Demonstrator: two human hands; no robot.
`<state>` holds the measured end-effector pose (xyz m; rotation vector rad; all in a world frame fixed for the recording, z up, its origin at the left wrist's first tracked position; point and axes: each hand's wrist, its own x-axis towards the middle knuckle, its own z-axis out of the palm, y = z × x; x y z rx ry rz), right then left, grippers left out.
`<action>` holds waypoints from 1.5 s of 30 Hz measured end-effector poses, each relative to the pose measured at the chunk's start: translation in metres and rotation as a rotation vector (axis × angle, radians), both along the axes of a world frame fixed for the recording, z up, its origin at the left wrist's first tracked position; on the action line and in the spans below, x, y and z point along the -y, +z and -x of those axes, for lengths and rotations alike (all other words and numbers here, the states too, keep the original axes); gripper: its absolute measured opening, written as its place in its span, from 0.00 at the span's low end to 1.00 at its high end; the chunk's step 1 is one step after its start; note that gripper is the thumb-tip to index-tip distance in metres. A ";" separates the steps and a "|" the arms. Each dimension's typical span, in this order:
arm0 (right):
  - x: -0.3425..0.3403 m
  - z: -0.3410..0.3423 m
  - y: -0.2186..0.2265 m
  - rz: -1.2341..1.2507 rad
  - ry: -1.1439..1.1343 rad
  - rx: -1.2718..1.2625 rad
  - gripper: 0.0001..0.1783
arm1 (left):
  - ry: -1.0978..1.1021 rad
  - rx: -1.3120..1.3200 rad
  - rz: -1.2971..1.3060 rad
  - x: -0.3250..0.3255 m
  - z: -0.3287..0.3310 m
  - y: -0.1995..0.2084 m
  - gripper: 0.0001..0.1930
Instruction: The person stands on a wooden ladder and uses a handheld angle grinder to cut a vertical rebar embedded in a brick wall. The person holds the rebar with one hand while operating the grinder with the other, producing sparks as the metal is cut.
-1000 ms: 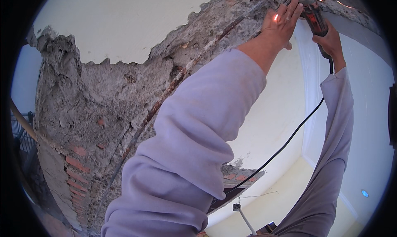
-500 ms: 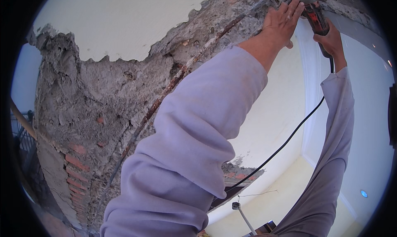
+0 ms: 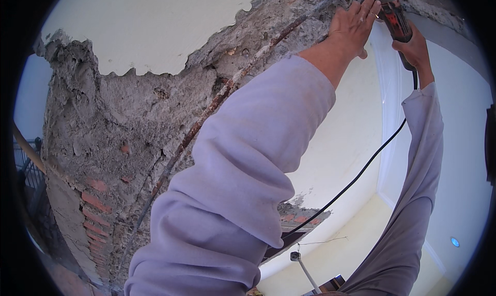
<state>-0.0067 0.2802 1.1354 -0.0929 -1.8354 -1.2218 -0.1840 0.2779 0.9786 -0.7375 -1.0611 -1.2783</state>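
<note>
High at the upper right, my right hand (image 3: pixel 415 47) is wrapped round the body of an angle grinder (image 3: pixel 397 23), dark with red parts. My left hand (image 3: pixel 353 28) lies just left of the grinder's head, fingers stretched out, at the edge of the broken concrete (image 3: pixel 132 107). Whether its fingertips touch the tool or only the wall, I cannot tell. The grinder's disc is not plainly visible. A rusty steel bar (image 3: pixel 219 97) runs diagonally along the exposed concrete up toward my hands. From the grinder's rear, a black cord (image 3: pixel 356 178) trails down behind my left arm.
Cream plaster (image 3: pixel 155 22) with a ragged edge borders the concrete above. Red bricks (image 3: pixel 96 203) show at the lower left, near a railing (image 3: pixel 30 164) and a slanting pole (image 3: pixel 28 148). A thin pole with a dark head (image 3: pixel 295 256) stands at the bottom centre.
The orange sparks at the far right are gone, while a small bright glint shows by my left fingers. Hands and grinder have barely moved.
</note>
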 end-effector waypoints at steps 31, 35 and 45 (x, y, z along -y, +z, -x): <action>0.002 -0.002 0.009 0.024 -0.057 -0.034 0.40 | -0.216 -0.135 -0.009 0.012 0.004 -0.008 0.75; 0.000 -0.002 0.011 -0.003 -0.049 -0.023 0.41 | 0.055 0.077 -0.021 0.012 -0.006 -0.007 0.75; 0.004 -0.001 0.002 0.021 -0.029 -0.006 0.38 | -0.048 -0.015 -0.009 -0.002 0.002 0.004 0.72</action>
